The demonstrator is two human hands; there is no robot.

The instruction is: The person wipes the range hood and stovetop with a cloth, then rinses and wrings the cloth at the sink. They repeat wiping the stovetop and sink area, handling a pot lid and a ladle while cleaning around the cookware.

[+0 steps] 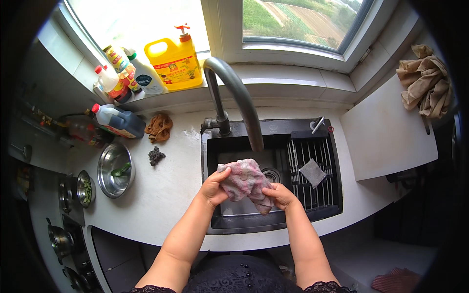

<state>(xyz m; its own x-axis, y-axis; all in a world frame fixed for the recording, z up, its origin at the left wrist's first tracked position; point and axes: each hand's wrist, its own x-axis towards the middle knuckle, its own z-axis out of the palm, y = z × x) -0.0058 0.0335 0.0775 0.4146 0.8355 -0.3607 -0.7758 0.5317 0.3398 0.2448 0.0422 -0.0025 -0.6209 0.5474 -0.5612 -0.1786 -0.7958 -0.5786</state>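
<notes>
A damp-looking pink and grey cloth [244, 179] is stretched between my two hands above the dark sink [239, 225]. My left hand [215, 187] grips its left edge, thumb on top. With its fingers closed, my right hand [280, 195] pinches the lower right part, and a corner hangs below. Behind the cloth the grey curved faucet [239, 93] reaches over the basin. The cloth covers part of the basin floor and the round drain [270, 175].
Right in the sink, a rack [298, 156] carries a grey scouring pad [312, 173]. A white cutting board [391, 132] leans at right under a tan cloth [426, 80]. Left stand a steel bowl [116, 171], a brown rag [159, 128], a steel scrubber [156, 156] and a yellow jug [175, 64].
</notes>
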